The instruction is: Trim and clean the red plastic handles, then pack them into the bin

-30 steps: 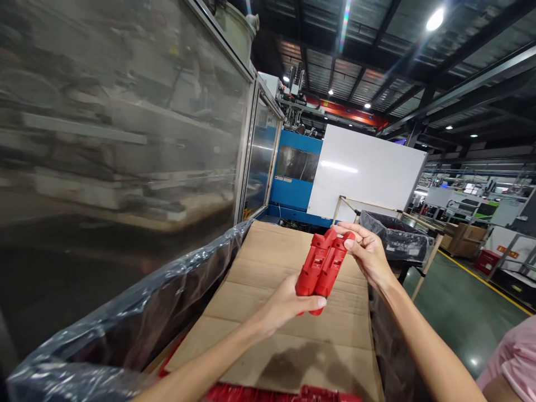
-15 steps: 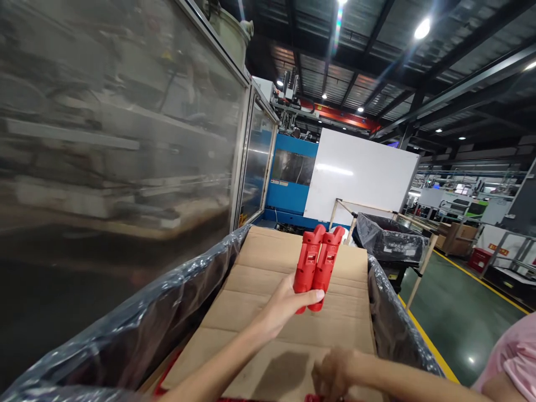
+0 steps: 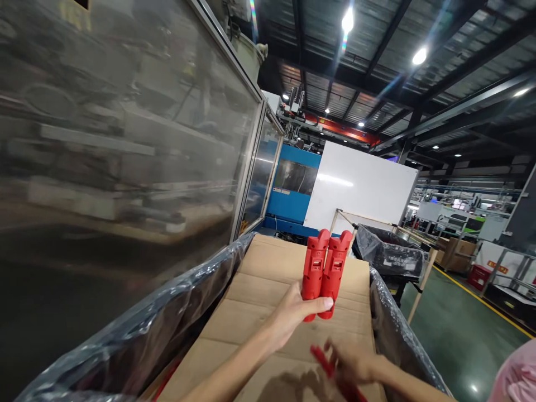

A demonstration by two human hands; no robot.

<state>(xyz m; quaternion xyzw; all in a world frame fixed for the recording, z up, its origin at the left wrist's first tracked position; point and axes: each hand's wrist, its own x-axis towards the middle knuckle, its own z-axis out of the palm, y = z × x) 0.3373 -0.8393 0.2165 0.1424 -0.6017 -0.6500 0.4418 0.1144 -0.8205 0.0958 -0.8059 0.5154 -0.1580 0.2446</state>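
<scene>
My left hand is closed round two red plastic shell parts, held upright side by side with the thumb across their lower ends. They look like tool-handle housings with small slots and rounded tops. Below and to the right, my right hand is blurred by motion. Its fingers are on another red plastic part, whose full shape is smeared. Both hands are above a brown cardboard sheet inside a large bin lined with clear plastic film.
More red shows at the sheet's left edge. A clear-panelled machine guard stands along the left. Ahead are a blue machine and a white board. A black-lined bin is at right; a pink sleeve shows lower right.
My right hand has risen from the bottom of the view, with a red part now visible at its fingers. My left hand's two red parts have shifted slightly right and stand more upright.
</scene>
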